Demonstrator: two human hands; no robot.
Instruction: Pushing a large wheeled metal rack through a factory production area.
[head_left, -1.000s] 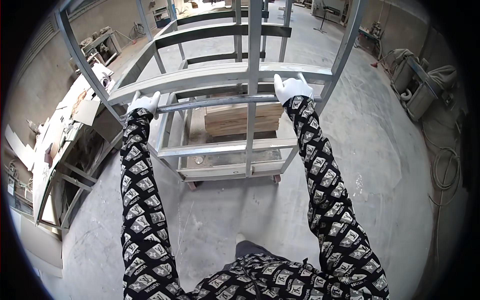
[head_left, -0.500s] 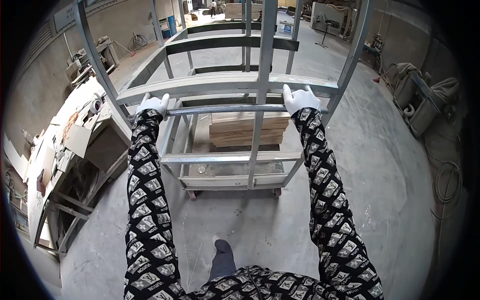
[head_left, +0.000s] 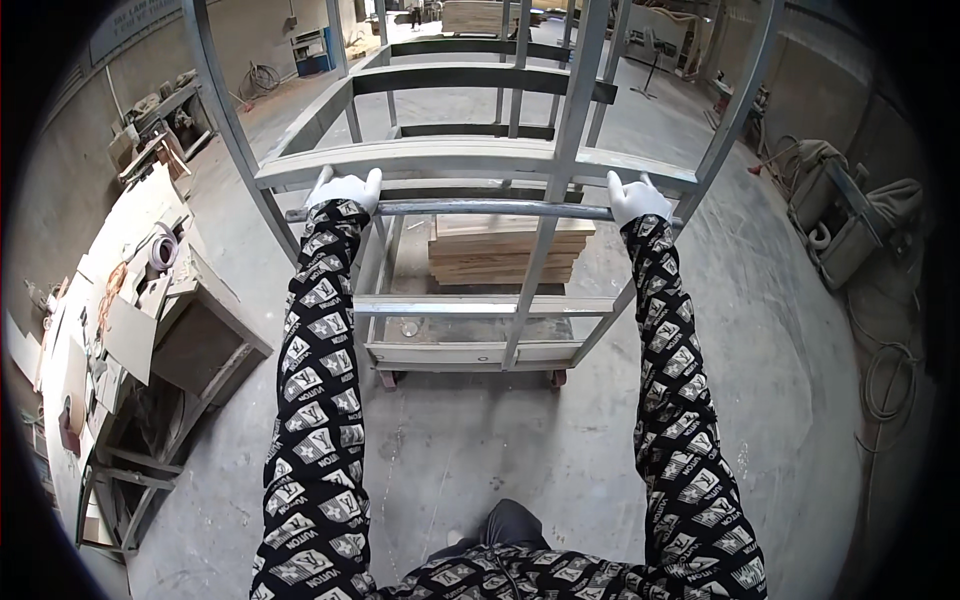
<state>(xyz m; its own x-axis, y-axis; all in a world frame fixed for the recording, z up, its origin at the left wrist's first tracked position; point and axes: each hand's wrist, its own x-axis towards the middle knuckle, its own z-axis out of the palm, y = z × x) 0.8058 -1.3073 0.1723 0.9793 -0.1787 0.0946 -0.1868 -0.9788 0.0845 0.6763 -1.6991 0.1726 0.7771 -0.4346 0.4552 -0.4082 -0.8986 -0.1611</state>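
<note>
Both my hands, in white gloves, hold the near end of a tall grey metal cart point(head_left: 490, 158). My left hand point(head_left: 345, 190) is closed on the cart's frame toward its left post. Near the right post, my right hand point(head_left: 638, 200) grips the same end. Some fingers of each hand are hidden behind the rail. Just below the upper rail, a round metal bar point(head_left: 470, 208) runs across between the hands. Low inside the cart lies a stack of wooden boards point(head_left: 505, 248). Under the near end, small wheels point(head_left: 558, 379) touch the floor.
A cluttered workbench point(head_left: 205, 310) with a tape roll point(head_left: 163, 250) stands at the left. Dusty machinery point(head_left: 835, 205) and a coiled hose point(head_left: 888, 385) sit along the right wall. More boards point(head_left: 485, 18) are stacked far ahead on the concrete floor point(head_left: 460, 450).
The cart and my hands have shifted to the right in the picture, while the wall items at left slid left. My legs changed position mid-step. Both hands keep their hold.
</note>
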